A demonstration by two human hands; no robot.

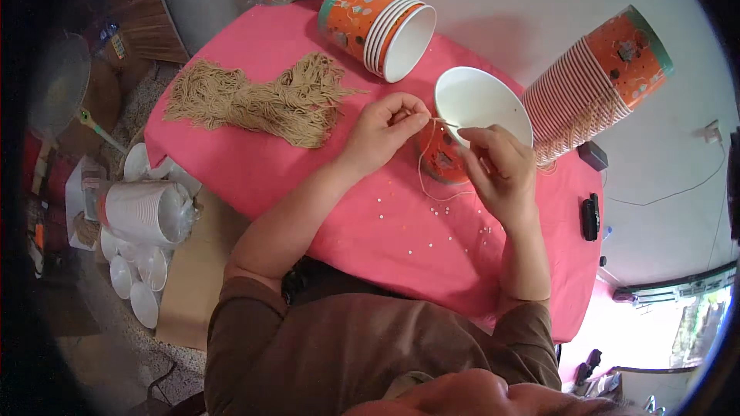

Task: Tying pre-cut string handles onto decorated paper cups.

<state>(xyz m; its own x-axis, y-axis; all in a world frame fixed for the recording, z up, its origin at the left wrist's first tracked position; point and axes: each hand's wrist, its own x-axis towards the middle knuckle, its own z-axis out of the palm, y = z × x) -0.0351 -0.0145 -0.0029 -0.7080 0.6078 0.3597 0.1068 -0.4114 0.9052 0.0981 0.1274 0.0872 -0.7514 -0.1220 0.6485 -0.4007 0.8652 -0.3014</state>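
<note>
An orange paper bucket (pixel 478 92) with a white inside stands on the pink-covered table, its mouth tipped toward me. At its near-left rim, my left hand (pixel 389 127) pinches a thin tan string (pixel 422 173) between thumb and fingers. My right hand (pixel 501 169) is just in front of the bucket, its fingers curled together close to the rim. The string runs between both hands at the rim, and a loose loop of it hangs down in front of the bucket. What lies between my right fingertips is partly hidden.
A bundle of tan strings (pixel 254 104) lies left on the table. One bucket stack (pixel 358 23) lies behind; a tall stack (pixel 628 58) with strings leans at right. Small pale bits (pixel 432 245) are scattered nearby. A black object (pixel 590 217) sits at the right edge.
</note>
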